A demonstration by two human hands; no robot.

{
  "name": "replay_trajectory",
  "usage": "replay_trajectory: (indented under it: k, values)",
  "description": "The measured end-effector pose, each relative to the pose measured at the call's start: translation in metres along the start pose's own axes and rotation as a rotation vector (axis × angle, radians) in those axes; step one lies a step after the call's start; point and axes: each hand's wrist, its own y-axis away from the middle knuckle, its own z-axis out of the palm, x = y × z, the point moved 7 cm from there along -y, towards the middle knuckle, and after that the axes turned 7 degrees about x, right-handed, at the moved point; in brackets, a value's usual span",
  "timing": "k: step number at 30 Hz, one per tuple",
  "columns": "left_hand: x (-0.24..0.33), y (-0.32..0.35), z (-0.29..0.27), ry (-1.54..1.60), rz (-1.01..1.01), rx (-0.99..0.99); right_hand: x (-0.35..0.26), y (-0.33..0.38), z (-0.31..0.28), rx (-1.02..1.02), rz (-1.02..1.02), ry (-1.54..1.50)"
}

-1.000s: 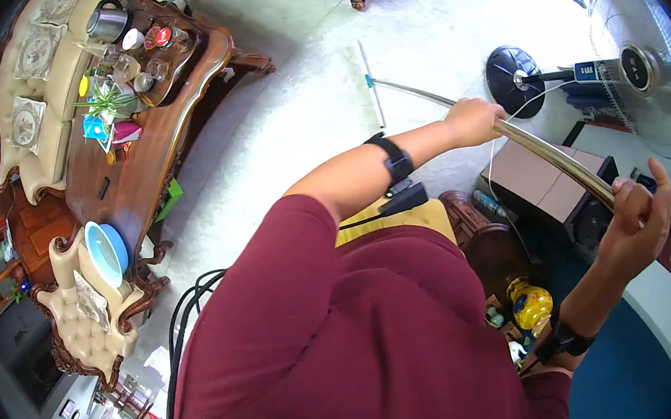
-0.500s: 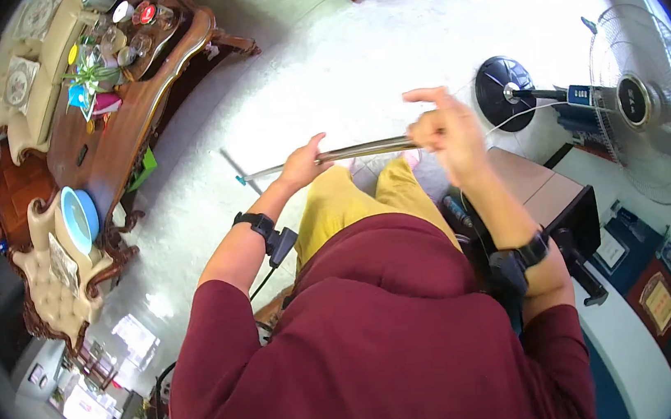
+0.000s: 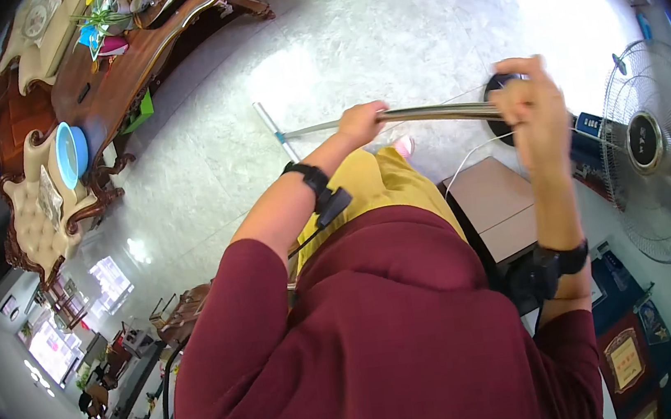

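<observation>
Head view: the left hand (image 3: 363,123) closes around a slender, silvery metal pole (image 3: 432,113); the right hand (image 3: 535,108) blurs at its end, grip unclear. Versus one second ago, the pole lies nearly level, its narrow white crossbar (image 3: 268,122) now covering pale grey floor tiles (image 3: 202,125) leftward.

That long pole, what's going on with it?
A person in a dark red top has the left hand wrapped around the long pole. The right hand, blurred, is at its near end. The narrow crossbar at the far end shows against the pale floor. A fan stands to the right.
</observation>
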Motion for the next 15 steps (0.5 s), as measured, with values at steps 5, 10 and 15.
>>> replay_trajectory:
  k: [5, 10, 15]
  values:
    - [0.126, -0.062, 0.011, 0.096, 0.114, 0.112, -0.099, 0.009, -0.075, 0.111, -0.288, 0.205]
    - [0.254, -0.106, 0.015, 0.225, 0.325, 0.213, -0.177, 0.045, -0.144, 0.164, -0.459, 0.300]
    - [0.283, -0.131, 0.027, 0.273, 0.375, 0.226, -0.183, 0.064, -0.144, 0.266, -0.550, 0.393]
